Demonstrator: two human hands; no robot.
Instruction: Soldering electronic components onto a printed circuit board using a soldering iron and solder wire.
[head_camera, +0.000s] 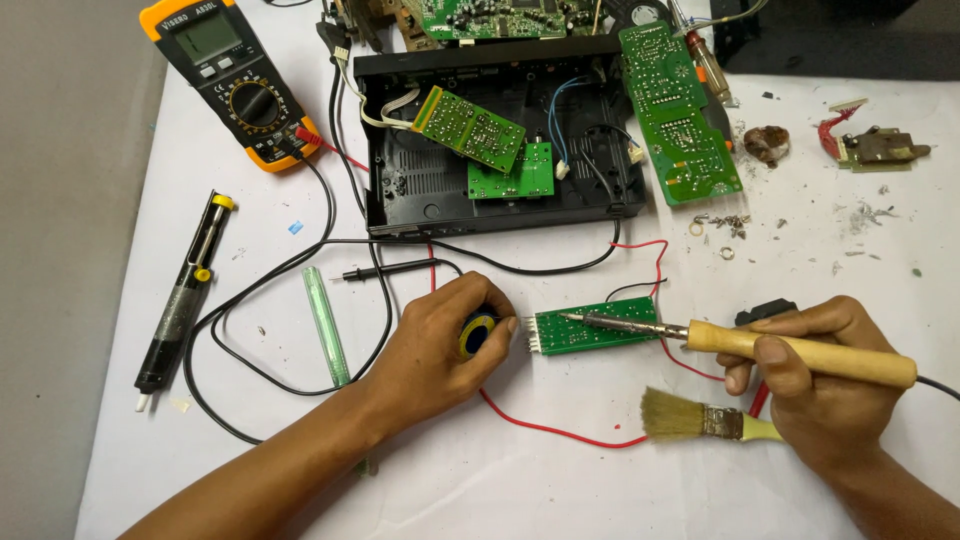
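White table (560, 480) ran off-frame near and right; its left edge showed bare floor beyond. Open room lay near-centre, below the red wire (560, 432). Small green circuit board (597, 327) sat mid-table between both hands. Left hand (440, 345) just left of it, curled around a small blue-yellow round object (477, 333). Right hand (815, 385) closed on the wooden-handled soldering iron (760, 347), tip on the board. Brush (700, 420) lay near the right hand. Open black casing (400, 190) sat far.
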